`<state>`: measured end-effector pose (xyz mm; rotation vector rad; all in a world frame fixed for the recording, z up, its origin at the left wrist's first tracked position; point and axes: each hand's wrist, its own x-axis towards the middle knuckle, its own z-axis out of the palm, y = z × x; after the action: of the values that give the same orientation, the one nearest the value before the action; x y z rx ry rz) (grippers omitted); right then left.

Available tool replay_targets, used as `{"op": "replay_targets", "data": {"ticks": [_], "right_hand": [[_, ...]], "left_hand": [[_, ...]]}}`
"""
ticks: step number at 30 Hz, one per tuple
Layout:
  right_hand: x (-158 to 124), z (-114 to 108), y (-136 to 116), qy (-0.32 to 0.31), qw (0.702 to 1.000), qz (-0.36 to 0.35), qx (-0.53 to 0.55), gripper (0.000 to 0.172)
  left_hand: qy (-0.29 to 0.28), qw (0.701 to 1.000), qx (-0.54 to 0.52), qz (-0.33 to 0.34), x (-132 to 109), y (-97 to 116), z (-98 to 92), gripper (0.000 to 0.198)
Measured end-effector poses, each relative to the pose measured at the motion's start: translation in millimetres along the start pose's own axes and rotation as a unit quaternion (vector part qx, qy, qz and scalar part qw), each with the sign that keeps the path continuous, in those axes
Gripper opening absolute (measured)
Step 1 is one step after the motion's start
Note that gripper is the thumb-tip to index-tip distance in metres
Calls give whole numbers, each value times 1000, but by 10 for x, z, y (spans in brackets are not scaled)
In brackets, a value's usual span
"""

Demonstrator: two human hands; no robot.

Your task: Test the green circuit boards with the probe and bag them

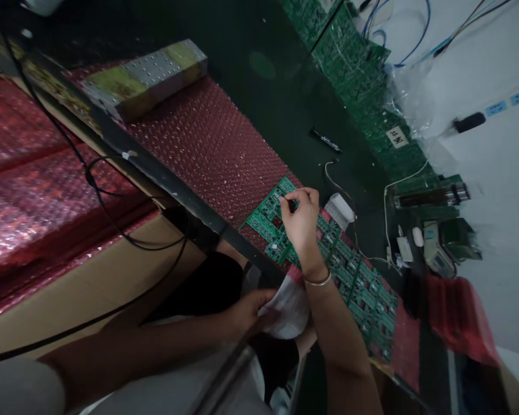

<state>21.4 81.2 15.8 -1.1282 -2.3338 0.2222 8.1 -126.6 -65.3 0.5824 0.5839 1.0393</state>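
Observation:
My right hand, with a bangle on the wrist, is over a green circuit board. Its thumb and index finger are pinched together; anything between them is too small to make out. Below the table edge, my left hand grips the rim of a whitish plastic bag, whose contents I cannot see. More populated circuit boards lie in a row beyond my right wrist, on red bubble wrap. A small white box-like piece sits beside the boards, close to my right hand.
A perforated metal block lies on the wrap. On the dark table are a black marker and a thin cable. Stacked green boards line the wall. Black cables hang at the near edge beside bubble-wrapped cartons.

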Motion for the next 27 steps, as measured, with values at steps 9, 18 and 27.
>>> {"op": "replay_targets", "data": {"ticks": [9, 18, 27], "right_hand": [[-173, -142, -84, -57, 973, -118, -188, 36], [25, -409, 477, -18, 996, 16, 83, 53], [-64, -297, 529, -52, 995, 15, 87, 49]], "left_hand": [[1, 1000, -3, 22, 23, -36, -11, 58], [9, 999, 33, 10, 11, -57, -76, 61], [25, 999, 45, 8, 19, -46, -69, 64]]}}
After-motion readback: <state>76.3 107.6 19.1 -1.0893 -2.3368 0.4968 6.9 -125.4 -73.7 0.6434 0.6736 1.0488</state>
